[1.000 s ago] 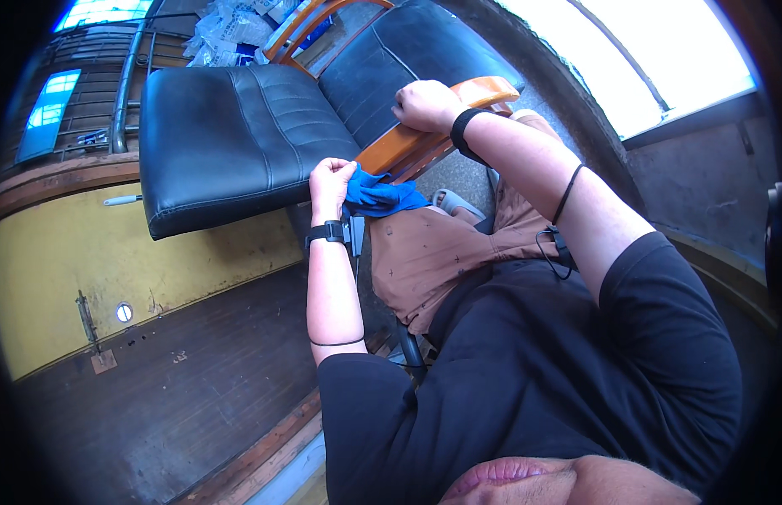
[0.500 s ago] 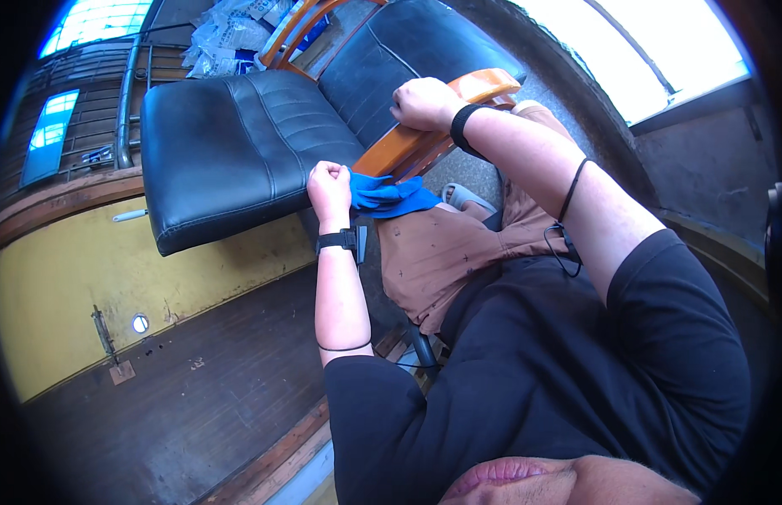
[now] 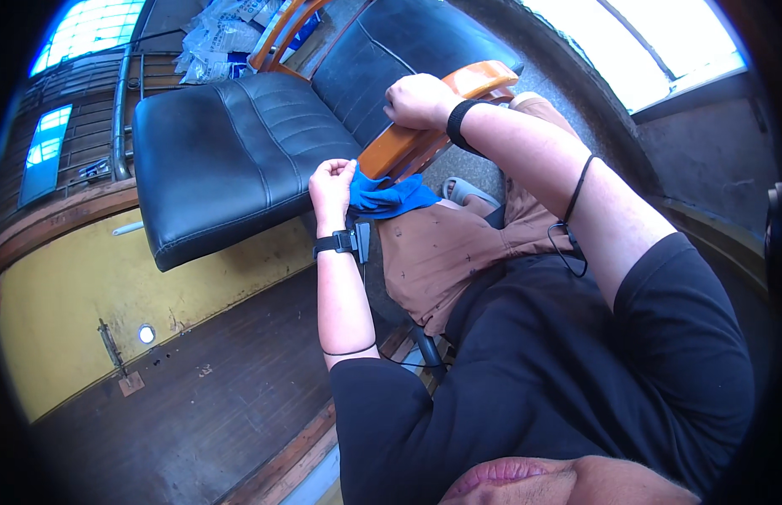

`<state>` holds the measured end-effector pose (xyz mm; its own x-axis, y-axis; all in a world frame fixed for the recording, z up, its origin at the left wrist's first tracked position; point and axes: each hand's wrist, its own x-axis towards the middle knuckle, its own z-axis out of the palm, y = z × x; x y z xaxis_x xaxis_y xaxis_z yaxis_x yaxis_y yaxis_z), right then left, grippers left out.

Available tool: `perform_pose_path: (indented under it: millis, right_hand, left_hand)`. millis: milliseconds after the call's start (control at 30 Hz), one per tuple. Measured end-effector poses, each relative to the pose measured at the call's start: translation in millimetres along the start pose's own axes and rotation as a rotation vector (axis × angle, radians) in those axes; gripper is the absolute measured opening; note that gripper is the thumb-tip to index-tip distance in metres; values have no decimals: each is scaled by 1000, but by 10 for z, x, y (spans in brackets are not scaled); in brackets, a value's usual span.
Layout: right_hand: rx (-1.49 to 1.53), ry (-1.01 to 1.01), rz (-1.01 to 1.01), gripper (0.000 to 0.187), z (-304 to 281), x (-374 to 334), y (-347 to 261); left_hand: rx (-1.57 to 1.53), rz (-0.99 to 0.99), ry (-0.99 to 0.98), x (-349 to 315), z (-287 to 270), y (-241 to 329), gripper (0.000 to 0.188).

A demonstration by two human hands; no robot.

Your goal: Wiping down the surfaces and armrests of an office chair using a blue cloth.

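A chair with a black padded seat (image 3: 214, 168) and black backrest (image 3: 383, 63) stands in front of me, tilted in the picture. Its wooden armrest (image 3: 386, 153) runs between my hands. My right hand (image 3: 418, 102) lies closed over the armrest, its fingers curled on the seat side; the fingertips are hidden. By the armrest's near end, my left hand (image 3: 330, 187) is closed in a pinch at the edge of a blue cloth (image 3: 395, 199). That cloth hangs bunched between the armrest and my thigh. Dark straps circle both wrists.
Plastic bags (image 3: 227, 38) lie behind the chair, beside its far armrest (image 3: 277, 34). A yellow panel (image 3: 71, 328) and a dark wooden surface (image 3: 239, 362) are at the left. Metal bars (image 3: 122, 118) stand at the far left; a bright opening is at the upper right.
The chair seat sits slightly further left and lower in the picture. My left thumb is straighter, pointing toward the armrest. My right hand has shifted slightly left, still on the armrest.
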<state>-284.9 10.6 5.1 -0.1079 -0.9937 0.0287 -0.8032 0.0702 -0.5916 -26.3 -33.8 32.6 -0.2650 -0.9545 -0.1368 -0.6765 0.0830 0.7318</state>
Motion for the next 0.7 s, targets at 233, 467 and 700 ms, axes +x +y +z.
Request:
perform_pose_path:
  millis: [233,467,700]
  right_hand:
    - [-12,-1,1,31,-10,5,30]
    - [-10,-16,19,32,-38,-9,-20]
    - [-30,-8,4,31,0,7,24]
  left_hand:
    - [-7,-32,-64,-52,8,103,17]
    - [-66,-65,-71,25,-42,-33,14]
    - [-62,-95,-90,-18,-33,49,14]
